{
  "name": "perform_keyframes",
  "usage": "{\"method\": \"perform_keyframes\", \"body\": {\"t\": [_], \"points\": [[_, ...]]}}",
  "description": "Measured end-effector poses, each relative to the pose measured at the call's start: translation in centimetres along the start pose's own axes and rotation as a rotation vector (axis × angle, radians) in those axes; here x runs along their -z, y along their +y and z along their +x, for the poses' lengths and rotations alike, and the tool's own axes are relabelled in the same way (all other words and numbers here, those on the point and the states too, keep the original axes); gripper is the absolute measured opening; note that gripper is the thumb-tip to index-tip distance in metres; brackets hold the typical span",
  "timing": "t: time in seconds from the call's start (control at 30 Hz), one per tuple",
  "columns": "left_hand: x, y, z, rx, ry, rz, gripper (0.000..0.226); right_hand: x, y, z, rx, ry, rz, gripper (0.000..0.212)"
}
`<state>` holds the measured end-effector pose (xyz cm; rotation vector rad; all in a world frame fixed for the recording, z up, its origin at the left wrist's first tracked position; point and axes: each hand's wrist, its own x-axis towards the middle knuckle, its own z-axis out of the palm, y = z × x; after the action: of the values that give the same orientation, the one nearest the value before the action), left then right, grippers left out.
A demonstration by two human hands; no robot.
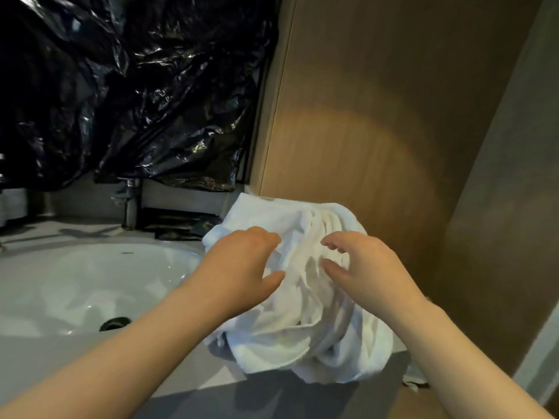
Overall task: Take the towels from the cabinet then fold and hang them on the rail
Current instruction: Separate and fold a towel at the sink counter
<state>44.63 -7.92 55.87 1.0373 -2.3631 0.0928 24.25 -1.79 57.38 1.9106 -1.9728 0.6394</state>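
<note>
- Though apparently out of the cabinet and not yet folded, lies as a crumpled white terry towel heap (302, 313) on the grey matte counter (181, 373), just right of the white oval ceramic sink (90, 282).
- On the side away from the sink, rests against a tall brown wooden panel (378, 116); at the front, reaches the counter's near edge.
- Left hand (242, 264): on the heap's sink-side flank, fingers bent with tips down in the cloth, thumb held out; cannot tell whether pinching a fold or only pressing.
- Right hand (372, 273): over the heap's side away from the sink, fingers loosely hooked and spread, thumb apart from them, cloth showing through the gap; nothing held.
- Likely to handle as soft, limp and light, with no shape of its own; bound to sag, trail and bunch when lifted from the middle.
- Best taken by the hem, not the bulk: a flatter edge shows at the back of the heap, on the sink side. Probably wise to pinch two neighbouring corners there, lift, and shake out flat before any fold.
- Worth keeping the trailing end out of the sink in case of damp.
- Behind the sink: a chrome tap (130, 204) and crinkled black plastic sheeting (121, 86). No rail in view.
</note>
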Motion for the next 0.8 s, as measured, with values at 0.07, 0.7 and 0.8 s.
{"method": "perform_keyframes", "body": {"t": [0.07,0.7,0.8], "points": [[0.0,-0.8,0.3,0.018,-0.010,0.002,0.045,-0.3,-0.3,1.1,0.011,0.020,0.017,0.033],[-0.9,1.7,-1.9,0.119,0.035,-0.018,0.051,-0.1,4.6,-0.7,0.105,-0.023,0.179,0.032],[-1.5,3.0,-1.8,0.101,0.066,-0.051,0.050,-0.4,6.2,-2.0,0.089,-0.066,0.176,0.033]]}}
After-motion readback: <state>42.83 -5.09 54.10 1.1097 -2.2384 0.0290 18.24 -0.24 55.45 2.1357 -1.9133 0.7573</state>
